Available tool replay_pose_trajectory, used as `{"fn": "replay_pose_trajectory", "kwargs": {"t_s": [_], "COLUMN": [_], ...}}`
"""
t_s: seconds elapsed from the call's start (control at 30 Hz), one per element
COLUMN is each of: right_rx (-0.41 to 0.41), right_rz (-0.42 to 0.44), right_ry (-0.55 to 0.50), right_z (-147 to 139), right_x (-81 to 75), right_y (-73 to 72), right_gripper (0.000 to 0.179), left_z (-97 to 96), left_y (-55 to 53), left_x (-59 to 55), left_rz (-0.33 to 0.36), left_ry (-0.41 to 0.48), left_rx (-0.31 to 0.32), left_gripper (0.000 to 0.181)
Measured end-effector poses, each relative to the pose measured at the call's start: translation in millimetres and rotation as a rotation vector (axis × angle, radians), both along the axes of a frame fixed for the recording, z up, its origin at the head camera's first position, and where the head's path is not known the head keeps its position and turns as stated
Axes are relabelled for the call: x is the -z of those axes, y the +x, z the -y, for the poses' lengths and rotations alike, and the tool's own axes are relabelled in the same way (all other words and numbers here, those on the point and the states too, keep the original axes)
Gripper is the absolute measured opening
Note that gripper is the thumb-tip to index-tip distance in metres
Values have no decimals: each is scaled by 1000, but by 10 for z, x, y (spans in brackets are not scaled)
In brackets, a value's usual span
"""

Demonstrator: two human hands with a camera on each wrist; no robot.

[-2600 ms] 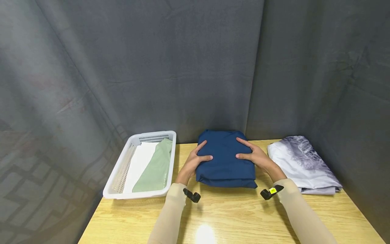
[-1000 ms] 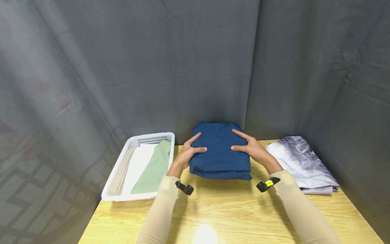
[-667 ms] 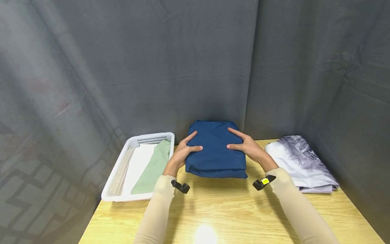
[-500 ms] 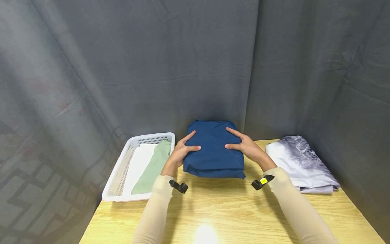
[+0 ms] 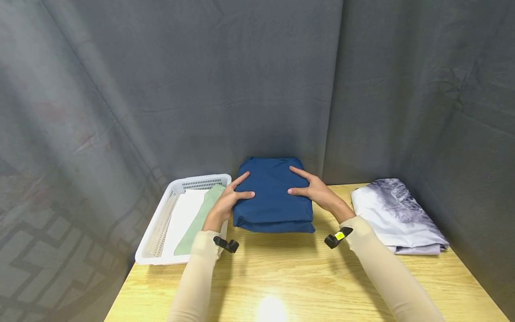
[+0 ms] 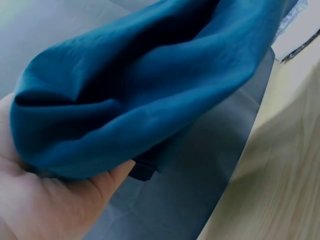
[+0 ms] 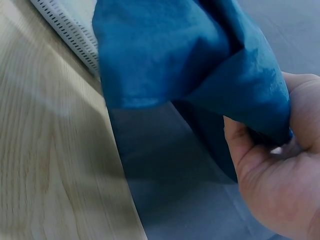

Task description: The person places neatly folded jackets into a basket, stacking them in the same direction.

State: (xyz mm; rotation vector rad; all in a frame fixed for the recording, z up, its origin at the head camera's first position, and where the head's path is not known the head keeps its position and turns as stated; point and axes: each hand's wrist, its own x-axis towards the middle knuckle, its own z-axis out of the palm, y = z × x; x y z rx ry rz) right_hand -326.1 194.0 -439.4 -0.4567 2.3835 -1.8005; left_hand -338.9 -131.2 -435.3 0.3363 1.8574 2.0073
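A thick folded navy cloth (image 5: pixel 273 197) hangs raised above the table's back part, its folded edge facing me. My left hand (image 5: pixel 225 201) grips its left side, thumb and index finger on top and the other fingers tucked underneath. On the opposite side my right hand (image 5: pixel 319 194) holds it the same way. The left wrist view shows fingers under the bundle's rounded edge (image 6: pixel 100 145). In the right wrist view the cloth (image 7: pixel 145 55) droops in loose folds, pinched at its edge by the right hand (image 7: pixel 280 180).
Left of the bundle stands a white plastic basket (image 5: pixel 161 260), holding a white cloth (image 5: pixel 185 210) and a light green cloth (image 5: pixel 197 232). A folded white-and-grey patterned cloth (image 5: pixel 398 219) lies at the right. Grey curtain (image 5: pixel 241 89) closes off the back of the wooden table (image 5: pixel 281 277).
Both hands have lifted the navy cloth and carried it leftward, towards the basket. The left hand now overlaps the basket's right rim in the head view. The basket and patterned cloth have stayed put.
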Motion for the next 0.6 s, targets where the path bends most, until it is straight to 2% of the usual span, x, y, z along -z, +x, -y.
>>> {"fn": "replay_pose_trajectory", "kwargs": {"t_s": [0.37, 0.6], "right_rx": [-18, -34], "right_rz": [2, -2], "right_ry": [5, 21], "right_z": [235, 378], "right_x": [-49, -52], "right_y": [-49, -71], "right_gripper": [89, 89], "left_z": [236, 389], "left_y": [-20, -25], "left_x": [5, 20], "left_rz": [33, 23], "left_ry": [42, 59], "left_rx": [-5, -5], "left_gripper": [82, 83]}}
